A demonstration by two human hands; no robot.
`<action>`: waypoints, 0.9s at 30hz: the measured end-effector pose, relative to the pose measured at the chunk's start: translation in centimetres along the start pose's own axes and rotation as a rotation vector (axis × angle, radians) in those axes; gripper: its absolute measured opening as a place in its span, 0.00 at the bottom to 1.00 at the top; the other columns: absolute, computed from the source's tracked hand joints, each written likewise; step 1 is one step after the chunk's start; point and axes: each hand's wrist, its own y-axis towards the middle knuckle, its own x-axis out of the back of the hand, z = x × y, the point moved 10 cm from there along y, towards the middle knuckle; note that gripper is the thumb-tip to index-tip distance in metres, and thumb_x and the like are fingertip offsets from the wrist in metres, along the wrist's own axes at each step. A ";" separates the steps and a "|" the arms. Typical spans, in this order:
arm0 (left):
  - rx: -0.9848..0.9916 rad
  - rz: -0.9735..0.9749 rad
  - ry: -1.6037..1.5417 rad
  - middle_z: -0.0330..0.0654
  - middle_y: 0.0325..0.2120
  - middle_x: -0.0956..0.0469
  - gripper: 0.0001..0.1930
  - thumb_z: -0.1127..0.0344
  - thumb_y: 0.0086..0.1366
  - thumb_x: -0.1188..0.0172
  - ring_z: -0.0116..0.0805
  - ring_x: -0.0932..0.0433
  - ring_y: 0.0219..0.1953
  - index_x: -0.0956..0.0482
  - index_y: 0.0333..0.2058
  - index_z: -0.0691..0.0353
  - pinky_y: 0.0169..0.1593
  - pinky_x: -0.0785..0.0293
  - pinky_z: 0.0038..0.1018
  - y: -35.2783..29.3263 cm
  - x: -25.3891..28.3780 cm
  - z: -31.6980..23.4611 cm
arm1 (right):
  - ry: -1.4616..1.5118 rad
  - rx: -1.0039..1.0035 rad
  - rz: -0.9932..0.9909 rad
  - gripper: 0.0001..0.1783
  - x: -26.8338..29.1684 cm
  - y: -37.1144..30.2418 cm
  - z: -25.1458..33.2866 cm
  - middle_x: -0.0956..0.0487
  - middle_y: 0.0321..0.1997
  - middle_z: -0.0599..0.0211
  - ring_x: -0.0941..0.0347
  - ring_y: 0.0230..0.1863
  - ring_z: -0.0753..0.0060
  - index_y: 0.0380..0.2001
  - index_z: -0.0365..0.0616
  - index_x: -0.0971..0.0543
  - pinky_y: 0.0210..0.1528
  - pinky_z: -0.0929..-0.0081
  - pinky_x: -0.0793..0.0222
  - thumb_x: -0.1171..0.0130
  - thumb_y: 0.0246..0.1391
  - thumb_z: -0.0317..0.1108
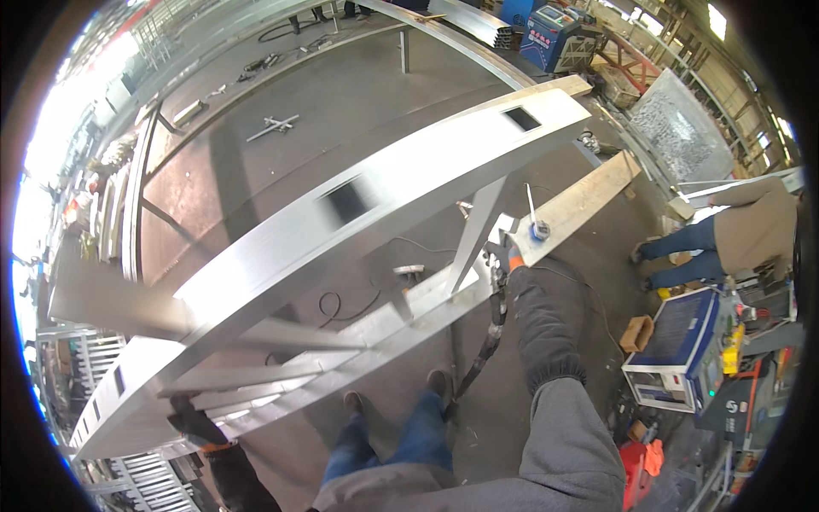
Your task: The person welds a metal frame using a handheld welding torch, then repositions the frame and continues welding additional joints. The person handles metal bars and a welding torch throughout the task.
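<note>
A blue machine [546, 38] stands at one o'clock. A co-worker [751, 226] is at three; at four, a brown box [636, 334] sits beside a blue-and-white cabinet [674, 346].

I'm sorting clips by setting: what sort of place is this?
Likely a metal fabrication workshop: a long metal beam with rectangular cutouts crosses the view, with metal profiles beyond and a blue machine upper right.

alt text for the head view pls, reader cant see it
A person's left hand is at the crossbars of a large silvery metal frame; the right hand is beside a dark hose. Another person stands at right, near a blue-and-white machine.
</note>
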 end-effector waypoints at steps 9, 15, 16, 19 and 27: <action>-0.276 0.014 0.383 0.53 0.53 0.25 0.24 0.55 0.75 0.45 0.48 0.23 0.51 0.31 0.60 0.66 0.57 0.25 0.42 4.0 5.7 0.8 | -0.679 0.116 -0.117 0.38 1.3 7.3 -6.9 0.17 0.54 0.49 0.20 0.54 0.49 0.61 0.42 0.25 0.56 0.59 0.25 0.28 0.52 0.51; -0.220 -0.090 0.412 0.50 0.57 0.26 0.28 0.48 0.77 0.50 0.45 0.28 0.59 0.32 0.63 0.66 0.63 0.33 0.43 6.5 10.5 4.8 | -0.968 0.107 -0.855 0.23 16.3 3.8 -0.7 0.22 0.55 0.51 0.26 0.58 0.46 0.52 0.47 0.22 0.57 0.54 0.27 0.40 0.63 0.51; 0.006 -0.184 0.030 0.45 0.63 0.29 0.31 0.43 0.78 0.54 0.42 0.31 0.63 0.32 0.67 0.60 0.65 0.35 0.43 6.4 11.9 7.7 | -1.253 0.014 -0.768 0.27 16.8 5.1 -0.3 0.24 0.60 0.54 0.29 0.63 0.50 0.56 0.49 0.23 0.60 0.54 0.27 0.40 0.62 0.55; 0.015 -0.282 0.004 0.43 0.67 0.34 0.32 0.52 0.78 0.49 0.38 0.31 0.64 0.42 0.73 0.59 0.64 0.31 0.40 5.2 11.9 9.2 | -1.152 -0.065 -0.813 0.33 18.8 7.1 0.0 0.27 0.68 0.59 0.34 0.69 0.45 0.62 0.50 0.25 0.69 0.45 0.36 0.43 0.62 0.59; 0.066 0.011 0.200 0.45 0.56 0.24 0.24 0.64 0.73 0.41 0.38 0.23 0.54 0.33 0.63 0.65 0.57 0.25 0.33 1.7 2.5 8.6 | -0.276 0.051 -0.335 0.29 13.7 -1.1 -6.8 0.16 0.48 0.50 0.20 0.49 0.51 0.54 0.39 0.20 0.54 0.57 0.26 0.39 0.64 0.54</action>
